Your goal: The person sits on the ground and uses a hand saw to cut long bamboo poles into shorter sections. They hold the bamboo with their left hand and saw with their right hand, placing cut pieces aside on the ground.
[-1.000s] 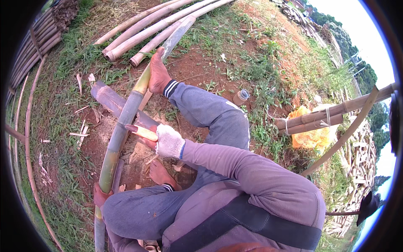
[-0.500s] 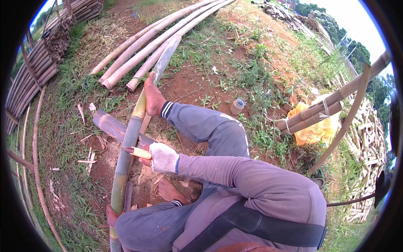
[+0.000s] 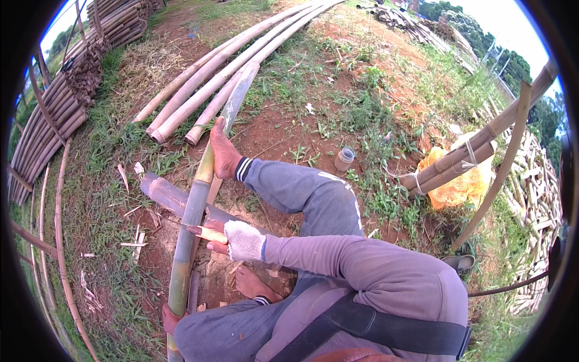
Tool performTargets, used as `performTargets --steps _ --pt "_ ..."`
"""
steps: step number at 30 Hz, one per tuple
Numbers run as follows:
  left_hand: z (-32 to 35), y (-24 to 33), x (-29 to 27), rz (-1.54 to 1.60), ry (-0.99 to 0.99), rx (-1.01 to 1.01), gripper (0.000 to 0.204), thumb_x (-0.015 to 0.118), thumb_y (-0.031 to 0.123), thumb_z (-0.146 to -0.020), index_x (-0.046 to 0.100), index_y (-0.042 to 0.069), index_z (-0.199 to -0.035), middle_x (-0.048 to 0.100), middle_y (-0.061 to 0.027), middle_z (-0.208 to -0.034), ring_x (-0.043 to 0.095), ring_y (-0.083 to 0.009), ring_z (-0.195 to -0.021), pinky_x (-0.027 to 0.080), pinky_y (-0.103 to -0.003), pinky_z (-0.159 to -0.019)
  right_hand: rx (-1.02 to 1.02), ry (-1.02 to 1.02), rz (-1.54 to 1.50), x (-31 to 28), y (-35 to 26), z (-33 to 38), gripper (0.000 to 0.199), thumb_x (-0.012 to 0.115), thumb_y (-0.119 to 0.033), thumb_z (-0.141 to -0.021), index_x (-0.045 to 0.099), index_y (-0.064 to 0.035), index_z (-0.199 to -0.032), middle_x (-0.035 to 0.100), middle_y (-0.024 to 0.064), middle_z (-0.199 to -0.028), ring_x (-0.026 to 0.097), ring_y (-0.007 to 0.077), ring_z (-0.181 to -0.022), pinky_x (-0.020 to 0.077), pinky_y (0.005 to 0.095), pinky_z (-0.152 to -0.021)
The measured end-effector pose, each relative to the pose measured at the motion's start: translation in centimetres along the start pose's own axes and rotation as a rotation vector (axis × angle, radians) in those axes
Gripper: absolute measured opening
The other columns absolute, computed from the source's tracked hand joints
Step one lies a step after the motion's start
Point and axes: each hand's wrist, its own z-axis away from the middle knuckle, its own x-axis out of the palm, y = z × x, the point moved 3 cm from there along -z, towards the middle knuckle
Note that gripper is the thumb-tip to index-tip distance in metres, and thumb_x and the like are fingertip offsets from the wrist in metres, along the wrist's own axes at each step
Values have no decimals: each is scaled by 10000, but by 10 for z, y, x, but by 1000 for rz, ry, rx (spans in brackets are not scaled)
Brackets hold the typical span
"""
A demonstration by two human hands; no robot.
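A long green bamboo pole (image 3: 190,220) slants up in front of me, its far part under my bare foot (image 3: 223,154). My left hand (image 3: 172,318), bare and partly behind my knee, is closed round the pole's near part. In a white glove, my right hand (image 3: 241,240) is closed on a wooden-handled tool (image 3: 209,233). The tool's thin dark blade shows nearly edge-on, across the pole; I cannot tell its kind. Beneath the pole, a thicker bamboo piece (image 3: 163,193) lies crosswise on the ground, with pale dust around it.
Several long bamboo poles (image 3: 205,99) lie ahead. Stacked poles (image 3: 54,142) stand at the left. A small jar (image 3: 344,158) sits beyond my knee. At the right are tied poles (image 3: 476,154), an orange net bag (image 3: 449,187) and a heap of offcuts (image 3: 534,211).
The whole view has shifted slightly, so things sit a little lower and more to the right. A bit more thin blade shows left of the handle. Both hands keep their grips.
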Motion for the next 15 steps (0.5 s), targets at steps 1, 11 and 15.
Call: performTargets --steps 1,11,15 --pt "0 3 0 1 -1 6 705 882 248 -652 571 151 -1277 680 -160 -1181 681 -452 -1084 562 -568 -874 10 -4 14 0 4 2 568 739 -446 -998 614 -28 -1362 726 214 -1073 725 386 -979 569 445 -826" --pt "-2 -5 16 -67 48 -69 639 862 268 -684 583 162 -1249 686 -157 -1173 689 -452 -1073 566 -577 -869 -3 20 45 2 4 3 520 723 -438 -1010 636 -38 -1330 720 215 -1005 714 396 -915 557 457 -789" --pt "-3 -7 15 -56 30 -81 654 865 275 -680 582 171 -1260 685 -158 -1187 691 -449 -1085 567 -574 -884 -32 43 39 3 6 1 523 728 -434 -1007 640 -32 -1329 721 219 -1019 718 386 -916 560 454 -791"
